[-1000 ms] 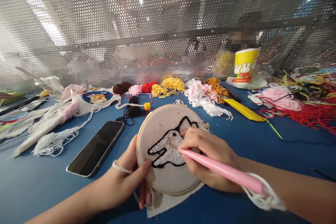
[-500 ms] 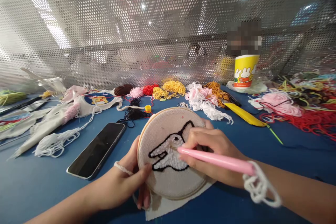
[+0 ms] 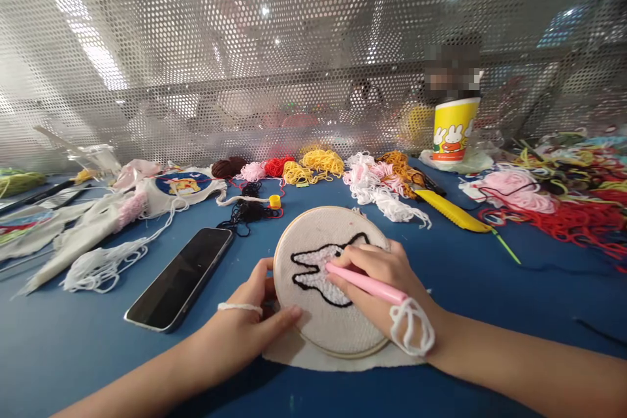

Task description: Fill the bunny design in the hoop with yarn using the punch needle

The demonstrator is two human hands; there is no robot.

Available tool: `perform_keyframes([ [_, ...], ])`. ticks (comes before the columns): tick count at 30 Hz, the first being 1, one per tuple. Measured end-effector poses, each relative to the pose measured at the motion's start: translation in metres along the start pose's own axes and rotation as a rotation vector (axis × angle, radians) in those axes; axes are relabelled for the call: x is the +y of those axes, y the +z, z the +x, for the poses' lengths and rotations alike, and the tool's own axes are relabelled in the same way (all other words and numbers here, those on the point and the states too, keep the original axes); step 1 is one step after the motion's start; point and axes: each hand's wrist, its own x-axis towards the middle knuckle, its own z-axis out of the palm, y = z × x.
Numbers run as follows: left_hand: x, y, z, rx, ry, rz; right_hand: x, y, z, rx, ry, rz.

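A round embroidery hoop [image 3: 313,330] holds cream cloth with a black-outlined shape filled with white loops. My left hand [image 3: 255,317] grips the hoop's left edge, thumb on the front and fingers behind, a white yarn strand looped across the hand. Against the hoop's right side, my right hand [image 3: 379,274] is closed around a pink punch needle [image 3: 367,283], whose front end meets the white filling; the needle tip itself is not visible. White yarn [image 3: 413,328] hangs in loops from the pen's rear end beside my right wrist.
A black phone [image 3: 181,279] lies left of the hoop. Yarn bundles [image 3: 321,163], a yellow cutter [image 3: 453,211] and a yellow cup [image 3: 455,130] are farther back. Red yarn [image 3: 578,222] spreads at right, before a perforated metal screen [image 3: 304,46].
The hoop has turned and shifted slightly right, its printed shape turning with it. The pink tool's rear end has moved left and up, and my left hand has moved slightly right.
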Motion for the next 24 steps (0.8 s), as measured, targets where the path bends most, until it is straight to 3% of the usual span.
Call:
perform_keyframes([
  [3,0.003,-0.001,-0.004,-0.026,0.005,0.085,-0.005,0.002,-0.006,-0.035,0.03,0.051],
  [5,0.005,-0.003,-0.006,-0.071,0.008,0.071,-0.006,0.0,-0.01,-0.001,-0.028,0.057],
  [10,0.004,-0.005,-0.01,-0.041,0.075,0.172,-0.005,-0.008,-0.009,0.038,-0.427,0.05],
  [12,0.003,-0.005,-0.01,-0.019,0.123,0.219,-0.003,-0.011,-0.005,0.045,-0.494,0.057],
  [18,0.002,-0.007,-0.01,-0.017,0.2,0.299,-0.004,-0.021,0.006,0.118,-0.462,0.225],
  [24,0.003,-0.007,-0.01,-0.03,0.202,0.307,-0.008,-0.031,0.004,0.083,-0.227,0.367],
])
